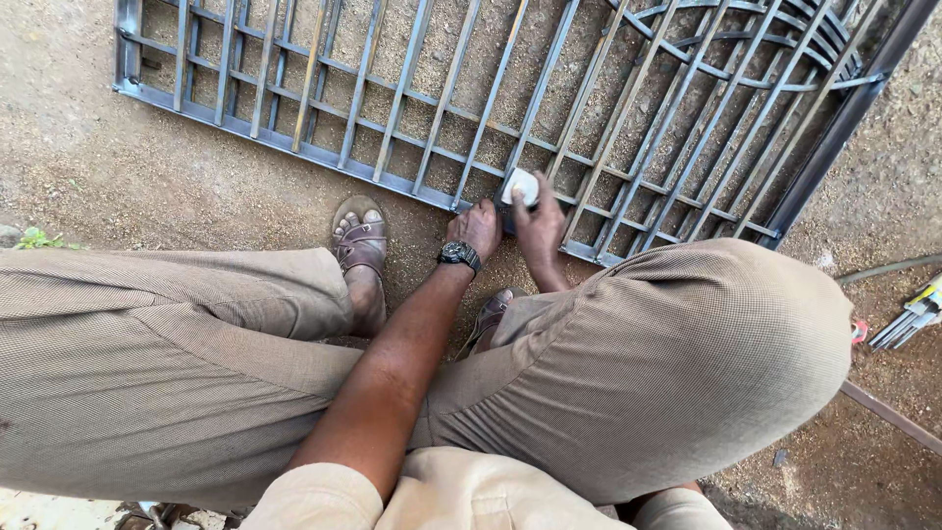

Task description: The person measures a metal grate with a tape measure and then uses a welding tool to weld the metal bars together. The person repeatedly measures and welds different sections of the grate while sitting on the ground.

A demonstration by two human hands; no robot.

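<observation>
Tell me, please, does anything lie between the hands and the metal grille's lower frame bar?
Nothing visible does. The left hand rests on the grille at its lower frame bar, and the right hand holds a small white object against it.

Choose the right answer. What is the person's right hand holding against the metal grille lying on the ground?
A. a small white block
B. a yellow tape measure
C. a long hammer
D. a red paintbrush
A: the right hand presses a small white block onto the metal grille, beside the left hand.

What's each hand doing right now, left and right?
Left hand: rests on the bottom rail of the metal grille, grip unclear.
Right hand: closed on a small white block against the grille.
</observation>
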